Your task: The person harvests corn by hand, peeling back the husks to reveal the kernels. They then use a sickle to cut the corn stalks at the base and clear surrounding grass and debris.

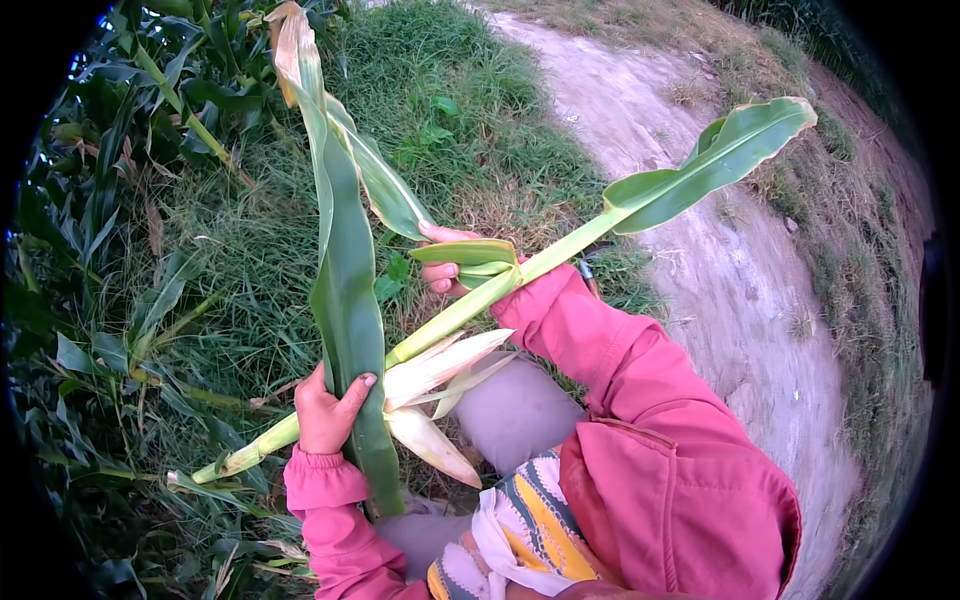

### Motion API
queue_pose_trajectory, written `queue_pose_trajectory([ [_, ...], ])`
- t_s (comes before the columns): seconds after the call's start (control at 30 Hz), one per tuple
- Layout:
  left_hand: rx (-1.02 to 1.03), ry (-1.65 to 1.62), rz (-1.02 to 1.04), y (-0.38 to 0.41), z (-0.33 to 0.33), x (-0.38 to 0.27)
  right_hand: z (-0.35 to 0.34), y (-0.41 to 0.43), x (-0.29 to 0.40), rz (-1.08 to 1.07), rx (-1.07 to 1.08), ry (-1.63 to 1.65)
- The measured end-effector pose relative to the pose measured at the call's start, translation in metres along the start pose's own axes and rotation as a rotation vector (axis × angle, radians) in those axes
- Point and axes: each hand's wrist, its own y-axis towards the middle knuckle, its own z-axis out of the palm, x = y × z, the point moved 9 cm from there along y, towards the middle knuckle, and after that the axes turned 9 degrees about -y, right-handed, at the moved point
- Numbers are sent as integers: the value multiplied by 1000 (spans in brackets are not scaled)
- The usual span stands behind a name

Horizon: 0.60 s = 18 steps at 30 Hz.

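A cut maize stalk (450, 319) slants across in front of me, its lower end at the left and a broad green leaf (712, 169) at its upper right end. My left hand (330, 409) grips the stalk's lower part, thumb over a long green leaf (349, 285) that crosses it. Beyond the stalk, my right hand (448, 259) grips a green leaf (386, 187), its fingers partly hidden behind a short green leafy shoot (484, 259) on the stalk. Pale opened husks (442, 375) hang from the stalk's middle, above my lap.
Standing maize plants (112, 187) crowd the left side. Grass (480, 112) covers the ground ahead, and a pale dirt path (720, 300) curves along the right. A thin object with a brown end (589, 281), partly hidden, lies in the grass beside my right sleeve (585, 330).
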Motion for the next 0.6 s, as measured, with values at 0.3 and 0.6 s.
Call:
queue_pose_trajectory([
  [0.3, 32, 57, 67, 15, 24, -8, 16, 78, -123, 95, 317, -107],
  [0.6, -95, -155, 28, 3, -11, -24, -52, 137, -173, 124, -213, -755],
])
